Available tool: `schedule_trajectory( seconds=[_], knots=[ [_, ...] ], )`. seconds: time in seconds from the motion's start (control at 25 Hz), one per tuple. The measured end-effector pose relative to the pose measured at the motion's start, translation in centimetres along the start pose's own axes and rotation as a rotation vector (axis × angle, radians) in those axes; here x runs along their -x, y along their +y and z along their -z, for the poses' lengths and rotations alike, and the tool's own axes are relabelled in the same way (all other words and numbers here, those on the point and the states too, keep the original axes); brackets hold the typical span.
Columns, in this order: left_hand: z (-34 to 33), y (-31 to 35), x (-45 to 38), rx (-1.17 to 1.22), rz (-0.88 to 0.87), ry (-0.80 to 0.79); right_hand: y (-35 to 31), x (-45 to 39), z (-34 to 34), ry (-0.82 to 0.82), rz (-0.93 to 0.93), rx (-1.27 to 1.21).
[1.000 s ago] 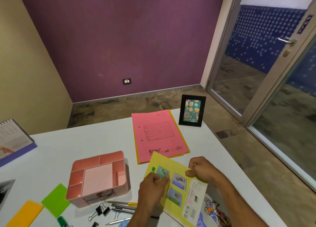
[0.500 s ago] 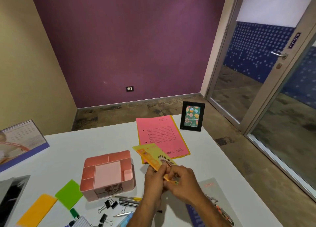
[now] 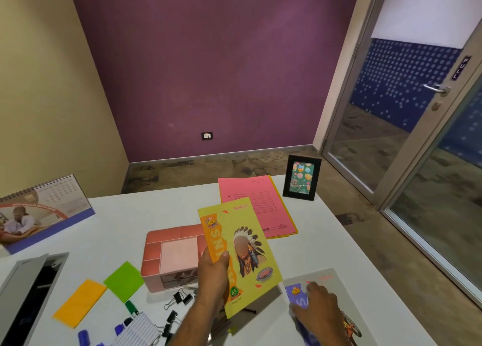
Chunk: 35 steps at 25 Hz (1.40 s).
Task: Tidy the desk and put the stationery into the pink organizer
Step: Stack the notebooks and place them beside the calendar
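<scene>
My left hand (image 3: 212, 272) grips a yellow notebook (image 3: 247, 249) by its left edge and holds it tilted above the desk, front cover toward me. It hides the right side of the pink organizer (image 3: 169, 257), which stands just left of that hand. My right hand (image 3: 317, 309) rests on a grey notebook (image 3: 323, 280) lying at the near right; whether the fingers grip it I cannot tell. Black binder clips (image 3: 180, 300), pens partly under my left arm, a green marker (image 3: 131, 308) and blue markers (image 3: 84, 336) lie loose in front of the organizer.
A pink file folder (image 3: 257, 202) on a yellow one lies at the far middle, a black photo frame (image 3: 302, 178) beside it. Green (image 3: 124, 280) and orange (image 3: 79, 302) sticky pads, a striped pad (image 3: 138, 331), a desk calendar (image 3: 44, 210) and a grey tray (image 3: 28, 293) fill the left.
The yellow notebook was held in both hands and turned over, showing its front cover now. My right hand has let go and dropped onto the grey notebook at the right; the left holds it alone.
</scene>
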<state>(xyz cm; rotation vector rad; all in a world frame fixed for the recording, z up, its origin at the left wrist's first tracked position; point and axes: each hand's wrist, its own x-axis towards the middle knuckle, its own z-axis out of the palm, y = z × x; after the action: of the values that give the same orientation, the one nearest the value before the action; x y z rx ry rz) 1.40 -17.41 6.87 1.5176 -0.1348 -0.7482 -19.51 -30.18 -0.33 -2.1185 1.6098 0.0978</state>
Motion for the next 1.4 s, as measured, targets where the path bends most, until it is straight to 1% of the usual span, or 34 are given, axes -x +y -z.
schedule_trajectory(
  seconds=[0.04,0.12,0.24,0.4,0.48,0.64,0.72,0.8,0.92,1.04,1.12,1.24,1.32,1.4],
  knots=[
    [0.3,0.0,0.1,0.005,-0.005,-0.002,0.8,0.1,-0.5,-0.077,-0.025,0.081],
    [0.8,0.1,0.3,0.007,-0.002,0.010,1.9,0.4,-1.3,-0.181,-0.058,0.151],
    [1.3,0.3,0.5,0.001,0.011,0.020,2.4,0.2,-1.8,-0.216,-0.056,0.200],
    [1.8,0.7,0.9,-0.020,-0.004,0.021,1.8,0.4,-1.4,-0.213,0.035,0.244],
    [2.0,0.8,1.1,-0.026,-0.006,0.022,0.9,0.8,-1.5,-0.169,0.072,0.294],
    [2.3,1.1,1.6,-0.045,-0.017,0.023,-0.6,1.1,-1.4,0.031,0.173,0.389],
    [2.4,1.2,1.7,-0.066,-0.029,0.014,-1.5,0.7,-0.6,0.133,0.185,0.410],
    [2.5,1.1,2.0,-0.098,-0.055,0.001,-2.3,0.4,1.0,0.220,0.160,0.340],
    [2.5,0.4,1.7,-0.145,-0.077,-0.018,-3.9,0.8,3.7,0.347,0.153,0.152],
    [2.2,-0.3,1.4,-0.136,-0.062,-0.052,-6.6,2.2,5.8,0.443,0.240,-0.070],
    [1.7,-0.5,1.7,-0.107,-0.048,-0.071,-8.8,3.9,6.1,0.456,0.325,-0.154],
    [1.0,-0.2,2.2,-0.018,-0.029,-0.101,-12.2,7.0,4.9,0.441,0.481,-0.177],
    [0.7,0.0,2.3,0.049,-0.031,-0.127,-14.0,8.7,3.3,0.407,0.540,-0.143],
    [0.6,0.4,2.6,0.108,-0.057,-0.152,-15.2,9.9,2.0,0.324,0.545,-0.067]
  ],
)
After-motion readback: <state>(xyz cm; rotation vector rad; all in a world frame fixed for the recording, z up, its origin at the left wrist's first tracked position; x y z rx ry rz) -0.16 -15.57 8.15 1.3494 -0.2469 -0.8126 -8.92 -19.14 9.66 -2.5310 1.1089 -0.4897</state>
